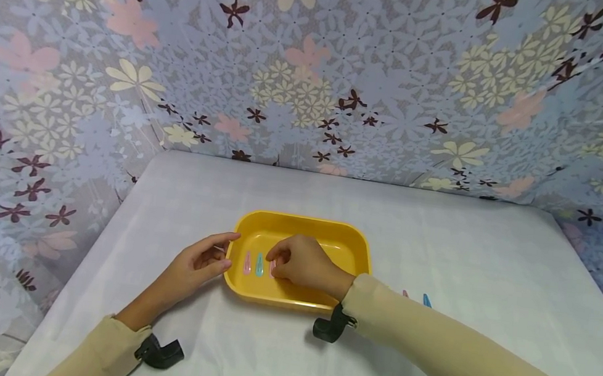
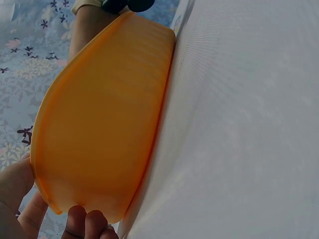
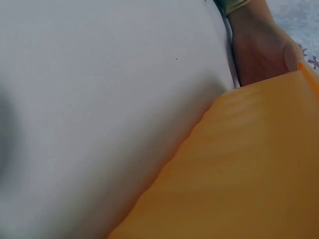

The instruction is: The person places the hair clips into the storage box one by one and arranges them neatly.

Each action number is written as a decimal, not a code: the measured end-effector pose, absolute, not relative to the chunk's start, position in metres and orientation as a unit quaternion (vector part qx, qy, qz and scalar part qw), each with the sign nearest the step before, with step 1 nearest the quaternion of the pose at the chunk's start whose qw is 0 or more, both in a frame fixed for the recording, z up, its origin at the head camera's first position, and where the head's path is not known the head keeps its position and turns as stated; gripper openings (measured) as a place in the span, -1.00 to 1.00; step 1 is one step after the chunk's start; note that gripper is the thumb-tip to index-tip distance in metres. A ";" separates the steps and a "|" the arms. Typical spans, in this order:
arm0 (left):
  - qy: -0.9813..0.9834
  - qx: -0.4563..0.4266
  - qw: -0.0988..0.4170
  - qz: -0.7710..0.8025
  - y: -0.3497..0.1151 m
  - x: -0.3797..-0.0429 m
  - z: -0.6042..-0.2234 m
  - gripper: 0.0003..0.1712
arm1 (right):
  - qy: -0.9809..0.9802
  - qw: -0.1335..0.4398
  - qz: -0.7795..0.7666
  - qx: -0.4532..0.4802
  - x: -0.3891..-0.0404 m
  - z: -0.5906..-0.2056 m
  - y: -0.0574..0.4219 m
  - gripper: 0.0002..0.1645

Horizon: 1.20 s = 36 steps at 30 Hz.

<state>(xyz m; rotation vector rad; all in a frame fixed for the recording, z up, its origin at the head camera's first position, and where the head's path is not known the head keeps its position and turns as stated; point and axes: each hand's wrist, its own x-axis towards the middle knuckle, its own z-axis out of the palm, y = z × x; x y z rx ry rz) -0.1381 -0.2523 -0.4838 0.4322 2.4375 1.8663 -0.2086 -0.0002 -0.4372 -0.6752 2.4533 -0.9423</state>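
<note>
A yellow plastic tray (image 1: 316, 306) stands on the white-covered table. At its left end my left hand (image 1: 196, 268) holds the rim, thumb and forefinger spread along it; the left wrist view shows the fingertips (image 2: 76, 219) against the tray's outer wall. Inside the tray a pink snap hair clip (image 1: 247, 263) and a teal hair clip (image 1: 260, 265) lie side by side. To their right, my right hand (image 1: 306, 264) pinches another pink hair clip (image 1: 272, 268) low over the tray floor, covering part of it. The right wrist view catches only the tray's side and the left hand.
Right of the tray, a pink clip (image 1: 405, 293) and a blue clip (image 1: 427, 300) lie on the tablecloth (image 1: 472, 257), partly hidden behind the right sleeve (image 1: 446, 341). A flowered cloth (image 1: 347, 81) hangs behind the table. Both wrists carry black camera mounts (image 1: 160, 353).
</note>
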 end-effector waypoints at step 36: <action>0.792 0.147 0.007 0.592 -0.252 -0.138 -0.485 -0.44 | 0.861 0.159 -0.459 -0.150 -0.206 -0.368 0.150 -0.57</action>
